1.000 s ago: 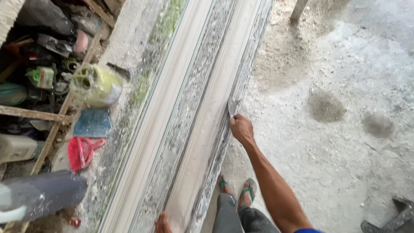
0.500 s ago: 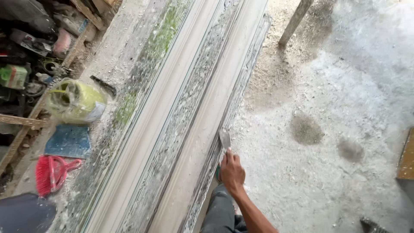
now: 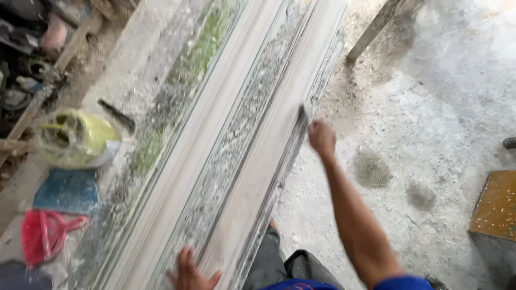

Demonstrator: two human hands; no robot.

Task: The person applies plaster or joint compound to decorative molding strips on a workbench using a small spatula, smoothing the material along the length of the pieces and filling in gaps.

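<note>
Right hand (image 3: 321, 137) grips a scraper (image 3: 302, 114) against the long moulding (image 3: 252, 161); left hand (image 3: 189, 271) rests spread on it.

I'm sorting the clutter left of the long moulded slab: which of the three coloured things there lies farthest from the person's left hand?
The yellow-green bag, highest in the picture. The blue sheet and the red item lie lower, closer to the left hand.

- A rough workshop or building yard, where plaster or cement pieces are made.
- A long grey moulding (image 3: 242, 161) lies on a bench (image 3: 145, 70) crusted with pale dust and green stains.
- The concrete floor (image 3: 430, 107) is dusty, with damp patches.
- Clutter sits along the left: a yellow-green plastic bag (image 3: 75, 137), a red bag (image 3: 45, 233), a blue cloth (image 3: 67, 190).
</note>
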